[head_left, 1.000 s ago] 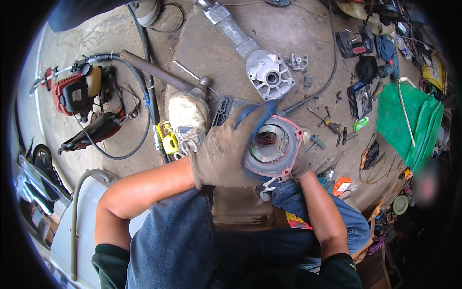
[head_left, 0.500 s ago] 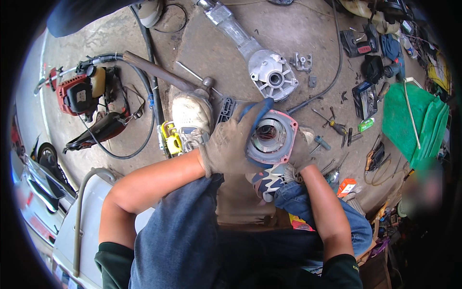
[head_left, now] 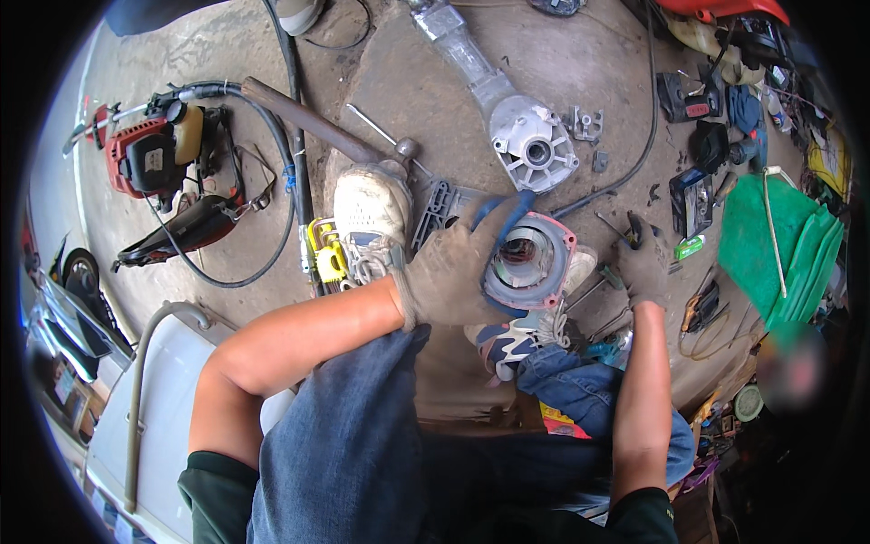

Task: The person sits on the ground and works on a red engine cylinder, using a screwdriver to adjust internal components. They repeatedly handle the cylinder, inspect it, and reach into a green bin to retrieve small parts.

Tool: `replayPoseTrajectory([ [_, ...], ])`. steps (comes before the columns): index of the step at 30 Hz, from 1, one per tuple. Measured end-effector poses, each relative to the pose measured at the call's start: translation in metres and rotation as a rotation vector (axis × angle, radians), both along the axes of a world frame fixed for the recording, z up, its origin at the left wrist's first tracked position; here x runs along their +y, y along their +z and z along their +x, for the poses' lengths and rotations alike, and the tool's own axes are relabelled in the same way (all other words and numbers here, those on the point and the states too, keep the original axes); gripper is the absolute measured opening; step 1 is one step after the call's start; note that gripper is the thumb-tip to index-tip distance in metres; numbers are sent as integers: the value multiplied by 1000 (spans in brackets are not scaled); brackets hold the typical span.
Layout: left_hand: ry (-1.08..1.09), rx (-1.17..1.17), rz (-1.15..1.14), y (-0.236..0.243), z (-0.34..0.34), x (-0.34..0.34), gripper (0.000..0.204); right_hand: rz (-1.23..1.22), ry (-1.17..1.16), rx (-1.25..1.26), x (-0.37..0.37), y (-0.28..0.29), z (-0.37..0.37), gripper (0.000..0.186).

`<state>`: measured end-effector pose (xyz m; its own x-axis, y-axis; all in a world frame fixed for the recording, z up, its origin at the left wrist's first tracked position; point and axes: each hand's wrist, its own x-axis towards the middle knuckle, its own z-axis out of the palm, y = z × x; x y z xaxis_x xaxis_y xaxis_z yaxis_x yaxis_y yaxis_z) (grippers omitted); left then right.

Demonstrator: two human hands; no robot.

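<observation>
Right hand (head_left: 645,265) has quit your round, pink-rimmed grey housing (head_left: 546,274); left fingers (head_left: 517,212) grip it, right indeterminable; probable pickup of steel-shafted tool (head_left: 606,221) needs precision.

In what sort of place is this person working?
Probably a repair workshop: a hammer and a red engine are on the floor, and the gloved left hand holds a hollow machine part.

A round grey motor housing (head_left: 549,277) with a pinkish-red flange (head_left: 568,239) is resting in the grip of the left hand (head_left: 453,272), its open end facing upward. Holes are showing at the flange's corners, and a silvery ring (head_left: 546,257) is lining the opening around a dark, coppery interior. A screwdriver (head_left: 608,223) is lying at the right hand (head_left: 643,263), its thin shaft showing, its handle mostly hiding.
</observation>
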<state>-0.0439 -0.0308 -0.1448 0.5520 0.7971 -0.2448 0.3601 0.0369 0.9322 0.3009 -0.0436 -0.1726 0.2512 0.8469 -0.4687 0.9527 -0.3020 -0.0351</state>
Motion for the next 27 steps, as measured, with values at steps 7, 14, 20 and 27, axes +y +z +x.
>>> replayPoseTrajectory([
  [7,-50,-10,8,15,-2,10,130,-185,298,-343,-24,-42,60,32],
  [14,93,-91,266,56,-23,34,110,-28,22,73,-11,28,32,27],
  [20,10,-40,188,72,-26,40,124,-53,-304,613,-34,146,9,30],
  [27,-21,52,159,49,-26,30,116,-20,-360,664,-39,206,-65,50],
])
